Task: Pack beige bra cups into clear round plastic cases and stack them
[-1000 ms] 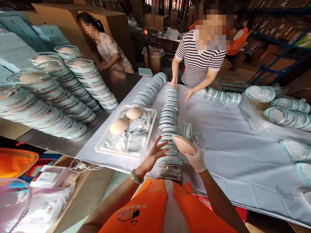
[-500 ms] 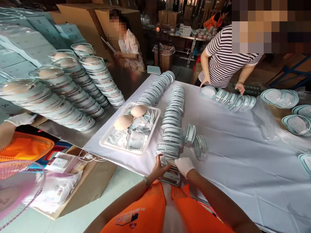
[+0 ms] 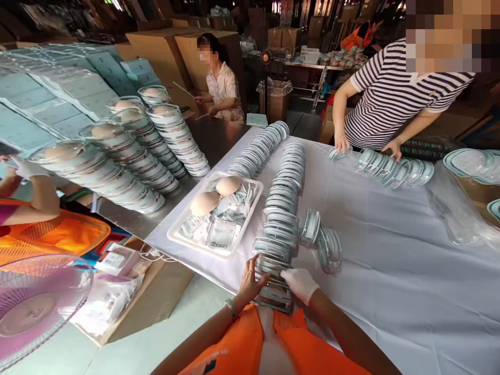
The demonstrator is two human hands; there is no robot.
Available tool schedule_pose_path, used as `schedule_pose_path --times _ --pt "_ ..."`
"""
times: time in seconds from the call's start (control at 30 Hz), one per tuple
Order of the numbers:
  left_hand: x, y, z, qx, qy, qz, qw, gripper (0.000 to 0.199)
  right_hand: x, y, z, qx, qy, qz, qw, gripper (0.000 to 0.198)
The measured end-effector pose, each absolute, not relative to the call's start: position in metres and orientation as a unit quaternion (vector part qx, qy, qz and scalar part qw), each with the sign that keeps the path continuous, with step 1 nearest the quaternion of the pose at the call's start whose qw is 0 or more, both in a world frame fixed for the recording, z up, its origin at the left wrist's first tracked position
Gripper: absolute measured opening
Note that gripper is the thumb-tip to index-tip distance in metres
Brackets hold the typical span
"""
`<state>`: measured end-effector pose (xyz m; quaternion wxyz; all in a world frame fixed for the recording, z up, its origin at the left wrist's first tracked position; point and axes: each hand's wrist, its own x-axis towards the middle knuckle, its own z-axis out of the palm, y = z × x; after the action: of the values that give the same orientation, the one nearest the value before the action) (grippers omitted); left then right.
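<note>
A long row of clear plastic packages (image 3: pixel 282 200) with pale green rims, packed face to face, runs toward my body on the white-covered table. At its near end, my left hand (image 3: pixel 250 284), bare with a bracelet at the wrist, has fingers and thumb spread around the left side of a package (image 3: pixel 270 264). My right hand (image 3: pixel 300 283), in a white glove, has its fingertips closed at the right edge of the same part of the row. More packages (image 3: pixel 273 298) lie between my wrists, against my orange vest. The right fingertips are partly hidden.
A white basket (image 3: pixel 169 233) holds beige bra cups and printed sachets. Two loose bunches of packages (image 3: pixel 328 250) lie right of the row. Tall leaning stacks (image 3: pixel 128 179) stand on the metal table at left. A person in stripes (image 3: pixel 390 94) handles packages across the table.
The view has shifted, so most things sit lower and farther right. My hands stay at the row's near end. At left, a co-worker's gloved hand has risen; the striped person's hand is on a package.
</note>
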<state>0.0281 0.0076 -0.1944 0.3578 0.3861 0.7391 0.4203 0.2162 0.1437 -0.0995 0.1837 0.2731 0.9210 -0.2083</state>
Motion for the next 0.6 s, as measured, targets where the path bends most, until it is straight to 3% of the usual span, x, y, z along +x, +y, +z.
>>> schedule_pose_path --times 0.1,0.17,0.23,0.3,0.37,0.43,0.53,0.6 --pt "0.022 0.004 -0.189 0.405 0.761 0.381 0.333 0.077 0.252 0.146 -0.118 0.4 0.855 -0.325 -0.053 0.041" --pt "0.019 0.002 -0.187 0.444 0.743 0.375 0.331 0.087 0.261 0.138 -0.132 0.437 0.8 -0.382 -0.153 0.057" --pt "0.017 -0.001 -0.187 0.474 0.705 0.388 0.357 0.102 0.257 0.122 -0.144 0.389 0.823 -0.395 -0.127 0.097" --pt "0.015 -0.006 -0.19 0.481 0.683 0.395 0.383 0.106 0.246 0.103 -0.153 0.351 0.852 -0.38 -0.076 0.113" --pt "0.014 -0.013 -0.195 0.484 0.674 0.395 0.393 0.099 0.243 0.087 -0.161 0.345 0.857 -0.377 -0.068 0.105" --pt "0.012 -0.02 -0.199 0.494 0.67 0.391 0.392 0.094 0.249 0.077 -0.171 0.356 0.84 -0.392 -0.12 0.091" --pt "0.005 -0.021 -0.196 0.51 0.685 0.373 0.363 0.096 0.265 0.079 -0.186 0.46 0.756 -0.424 -0.191 0.076" --pt "-0.001 -0.013 -0.187 0.532 0.693 0.344 0.345 0.09 0.268 0.09 -0.194 0.534 0.699 -0.436 -0.19 0.07"
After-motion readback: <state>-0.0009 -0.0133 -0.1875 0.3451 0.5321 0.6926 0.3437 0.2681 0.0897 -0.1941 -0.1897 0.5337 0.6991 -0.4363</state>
